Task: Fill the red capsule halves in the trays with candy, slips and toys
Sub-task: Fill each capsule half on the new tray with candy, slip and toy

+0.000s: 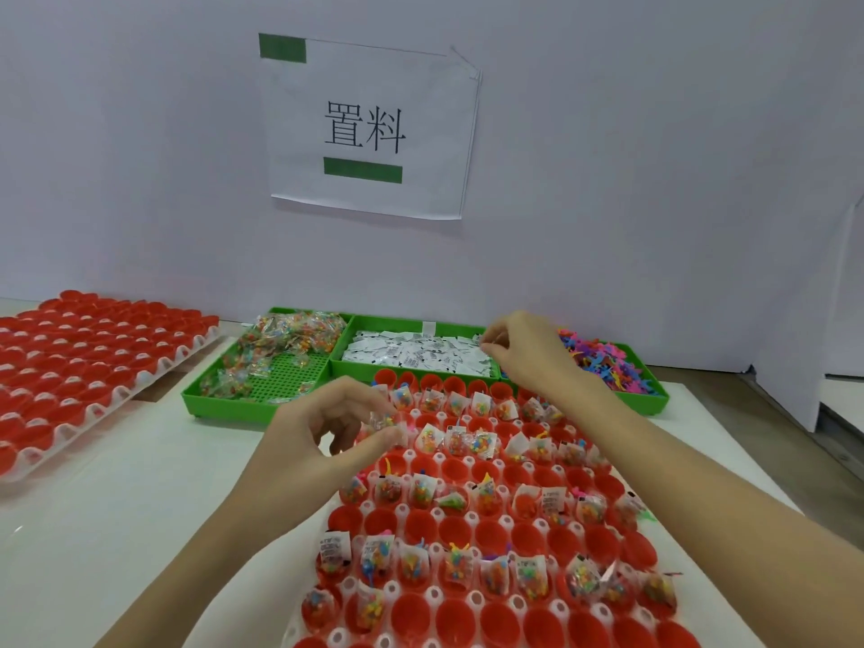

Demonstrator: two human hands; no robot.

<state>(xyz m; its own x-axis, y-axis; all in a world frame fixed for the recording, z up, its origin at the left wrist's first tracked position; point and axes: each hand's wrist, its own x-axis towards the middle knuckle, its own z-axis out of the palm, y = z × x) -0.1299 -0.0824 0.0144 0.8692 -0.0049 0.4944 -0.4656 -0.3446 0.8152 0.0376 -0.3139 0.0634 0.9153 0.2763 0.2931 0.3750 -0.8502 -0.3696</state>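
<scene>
A white tray (299, 619) of red capsule halves (456, 530) lies in front of me; many halves hold candy packets, white slips and small toys, others stand bare. My left hand (322, 432) pinches a clear candy packet (385, 420) over the tray's far left corner. My right hand (523, 353) reaches into the green bin (262, 406) at the right end of the white slips (421, 355), fingertips pinching a slip. Candy packets (276, 348) fill the left compartment, coloured toys (603, 362) the right.
A second tray of red capsule halves (70, 362) sits at the left on the white table. A white wall with a paper sign (369, 128) stands right behind the bin. A partition edge (790, 390) rises at the right.
</scene>
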